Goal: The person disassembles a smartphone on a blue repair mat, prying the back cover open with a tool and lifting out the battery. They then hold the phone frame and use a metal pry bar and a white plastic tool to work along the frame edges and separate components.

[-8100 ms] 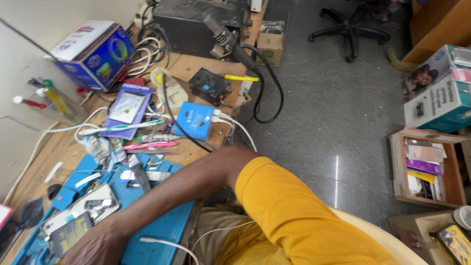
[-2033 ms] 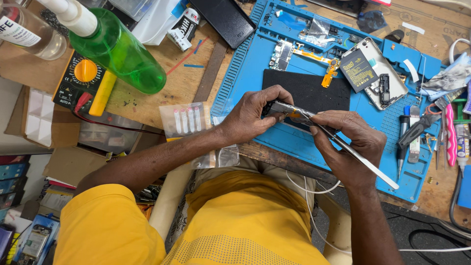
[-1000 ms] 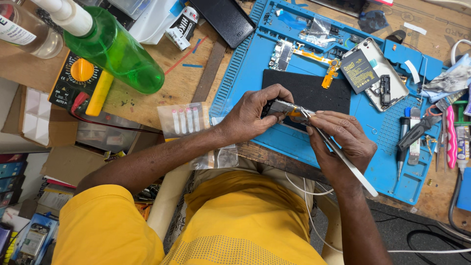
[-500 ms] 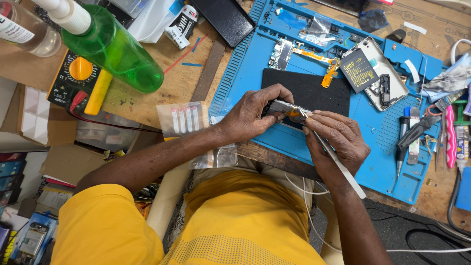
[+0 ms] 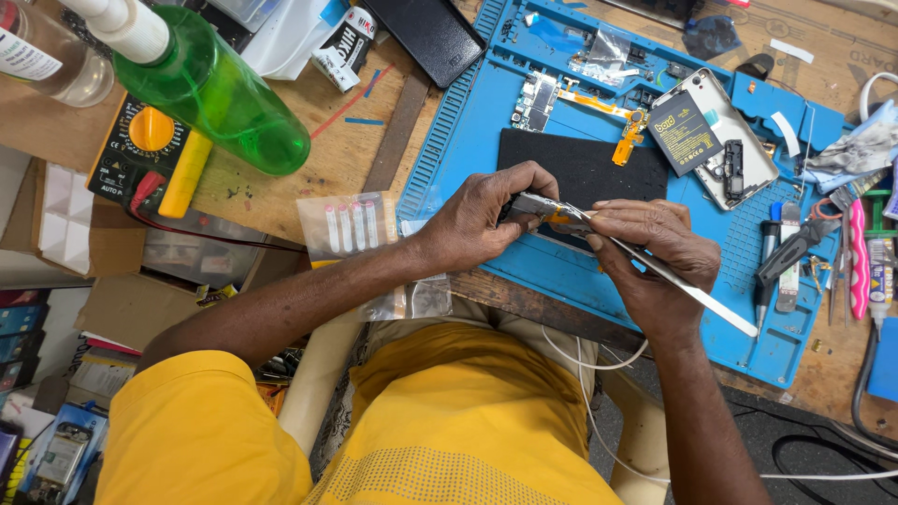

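A: What do the two hands hold?

B: The left hand (image 5: 482, 224) is pinched around a small silvery metal component (image 5: 538, 206) with an orange flex strip on it, thumb and fingers closed on its left end. The right hand (image 5: 655, 257) is closed around long silver metal tweezers (image 5: 687, 292), whose tips meet that component while the tail runs out toward four o'clock.

A: Where is the component?

B: Lifted just above the blue silicone repair mat (image 5: 468, 140), over the lower edge of the flat black rectangular pad (image 5: 585, 168) near the middle of the view.

A: What lies around it?

B: At one o'clock from the hands, an opened white phone shell (image 5: 739, 140) with a black battery rests on the mat. At twelve o'clock lies a small circuit board (image 5: 535, 101) with an orange ribbon cable. At three o'clock, screwdrivers and a pink-handled tool (image 5: 857, 257) lie side by side.

A: And off the mat?

B: On the wooden table (image 5: 281, 192), at ten o'clock, a green plastic bottle (image 5: 210, 89) lies tilted over a black and yellow multimeter (image 5: 150, 159). A clear plastic bag (image 5: 348, 226) holding small white tubes sits just beside the left wrist, at nine o'clock.
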Available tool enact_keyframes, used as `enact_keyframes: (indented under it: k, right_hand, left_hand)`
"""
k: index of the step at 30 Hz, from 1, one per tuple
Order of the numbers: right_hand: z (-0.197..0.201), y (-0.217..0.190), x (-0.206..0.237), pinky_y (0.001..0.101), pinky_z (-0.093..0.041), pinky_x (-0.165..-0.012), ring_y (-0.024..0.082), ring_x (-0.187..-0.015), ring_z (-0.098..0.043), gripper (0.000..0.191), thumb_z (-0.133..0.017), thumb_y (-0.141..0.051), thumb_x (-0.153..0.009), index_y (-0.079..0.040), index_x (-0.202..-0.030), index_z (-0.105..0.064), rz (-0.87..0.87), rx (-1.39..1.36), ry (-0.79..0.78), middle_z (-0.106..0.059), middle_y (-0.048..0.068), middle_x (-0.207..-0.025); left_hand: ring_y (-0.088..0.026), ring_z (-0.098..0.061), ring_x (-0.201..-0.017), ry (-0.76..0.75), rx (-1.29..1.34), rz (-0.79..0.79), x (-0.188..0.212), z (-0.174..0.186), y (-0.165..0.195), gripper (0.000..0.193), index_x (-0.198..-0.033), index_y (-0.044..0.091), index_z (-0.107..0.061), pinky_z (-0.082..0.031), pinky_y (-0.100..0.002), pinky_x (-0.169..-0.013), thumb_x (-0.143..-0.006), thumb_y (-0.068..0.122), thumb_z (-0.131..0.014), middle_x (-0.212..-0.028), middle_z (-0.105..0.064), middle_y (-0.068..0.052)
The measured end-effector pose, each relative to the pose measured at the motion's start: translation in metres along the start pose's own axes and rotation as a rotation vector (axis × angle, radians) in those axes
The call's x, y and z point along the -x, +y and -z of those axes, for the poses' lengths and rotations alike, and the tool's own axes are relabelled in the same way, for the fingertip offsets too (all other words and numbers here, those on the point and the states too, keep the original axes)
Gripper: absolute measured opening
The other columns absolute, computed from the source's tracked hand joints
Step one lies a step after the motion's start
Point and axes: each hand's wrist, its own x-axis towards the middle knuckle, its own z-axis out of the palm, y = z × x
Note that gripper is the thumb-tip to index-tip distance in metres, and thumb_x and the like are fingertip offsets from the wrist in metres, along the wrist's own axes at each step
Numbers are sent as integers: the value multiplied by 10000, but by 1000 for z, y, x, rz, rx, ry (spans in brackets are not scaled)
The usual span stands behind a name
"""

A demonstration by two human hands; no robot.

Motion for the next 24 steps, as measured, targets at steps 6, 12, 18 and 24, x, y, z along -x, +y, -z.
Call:
enact_keyframes:
  k: [6, 12, 18, 24]
  right_hand:
    - [0, 5, 2, 309, -567, -999, 190, -1095, -737, 224, -829, 29, -900, -84, -1081, -760, -99, -157, 0, -770, 87, -1105]
    - [-3, 8, 2, 310, -633, -949, 189, -1106, -738, 203, -814, 27, -911, -71, -1079, -758, -190, -276, 12, -763, 112, -1125]
    - [3, 6, -1, 278, -641, -843, 166, -1027, -737, 193, -802, 33, -914, -55, -1078, -754, -190, -275, -30, -757, 125, -1137]
    - [4, 6, -7, 237, -642, -708, 157, -972, -736, 183, -778, 63, -937, -19, -1097, -747, -199, -339, -60, -749, 153, -1107]
  left_hand:
    - [-90, -670, -832, -16, -22, 27, 0, 0, 0, 256, -1146, 72, -576, -521, -309, -696, -931, -45, -651, -896, -668, -22]
    - [-89, -684, -844, -8, -18, 3, 1, 0, -1, 259, -1145, 76, -572, -536, -306, -701, -932, -42, -662, -908, -676, -18]
    - [-97, -688, -866, -4, -13, -31, 1, 0, -1, 260, -1148, 75, -565, -541, -305, -720, -941, -45, -666, -917, -675, -22]
    - [-109, -705, -884, -4, -27, -39, 1, 1, 2, 270, -1145, 70, -560, -550, -311, -731, -931, -52, -672, -940, -683, -31]
